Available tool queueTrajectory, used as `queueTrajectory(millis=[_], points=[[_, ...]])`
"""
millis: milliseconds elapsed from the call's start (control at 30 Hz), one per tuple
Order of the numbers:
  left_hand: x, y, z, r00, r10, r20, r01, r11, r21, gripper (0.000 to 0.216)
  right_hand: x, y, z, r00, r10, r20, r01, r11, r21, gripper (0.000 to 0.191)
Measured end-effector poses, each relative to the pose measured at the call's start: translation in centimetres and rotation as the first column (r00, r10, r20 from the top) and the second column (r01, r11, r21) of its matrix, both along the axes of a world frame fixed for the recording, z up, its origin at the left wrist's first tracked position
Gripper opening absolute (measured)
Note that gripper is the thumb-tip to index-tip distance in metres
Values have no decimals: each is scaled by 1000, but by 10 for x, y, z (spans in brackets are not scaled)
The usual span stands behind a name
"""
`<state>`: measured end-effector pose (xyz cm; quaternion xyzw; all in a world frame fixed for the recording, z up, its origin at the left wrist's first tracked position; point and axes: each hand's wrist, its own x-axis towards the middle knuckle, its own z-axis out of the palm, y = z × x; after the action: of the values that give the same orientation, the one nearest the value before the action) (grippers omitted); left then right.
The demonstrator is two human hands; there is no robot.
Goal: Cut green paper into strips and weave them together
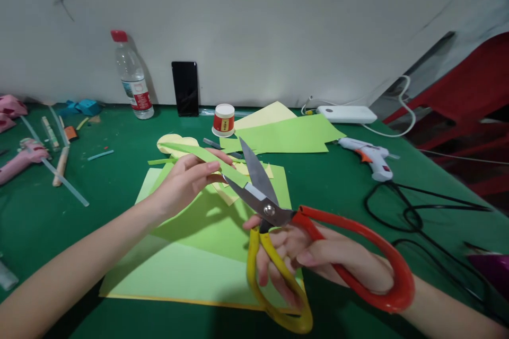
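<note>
My left hand (194,175) pinches a narrow strip of light green paper (202,154) between thumb and fingers. In my right hand (294,254) is a large pair of scissors (262,198), one handle loop red and the other yellow. Their blades are spread apart, pointing up and left, and the lower blade's tip lies close by the strip's right end. Beneath both hands are sheets of green paper (207,270), stacked flat. Pale yellow paper pieces (175,143) lie behind my left hand, partly covered by it.
Along the wall stand a water bottle (135,85), a phone (185,89) and a small red-and-white cup (224,120). More green paper (286,135), a white glue gun (368,156) with black cable and a power strip (347,114) lie right. A pink glue gun (24,161) lies left.
</note>
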<state>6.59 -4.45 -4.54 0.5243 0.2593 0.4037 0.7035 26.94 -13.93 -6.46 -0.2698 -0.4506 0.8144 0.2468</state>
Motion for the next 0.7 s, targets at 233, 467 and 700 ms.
queueTrajectory(millis=[233,467,700], points=[[4,-13,-1,992,32,-121,-39,997,-59,11,-2,1,-2,997,3,83,-6,999,43,53],[2,-12,-8,943,46,-329,-46,999,7,22,-5,-2,7,993,-29,114,8,984,179,44],[-3,-11,0,925,20,-379,-4,999,43,16,-9,-2,-9,999,-38,34,30,979,201,50]])
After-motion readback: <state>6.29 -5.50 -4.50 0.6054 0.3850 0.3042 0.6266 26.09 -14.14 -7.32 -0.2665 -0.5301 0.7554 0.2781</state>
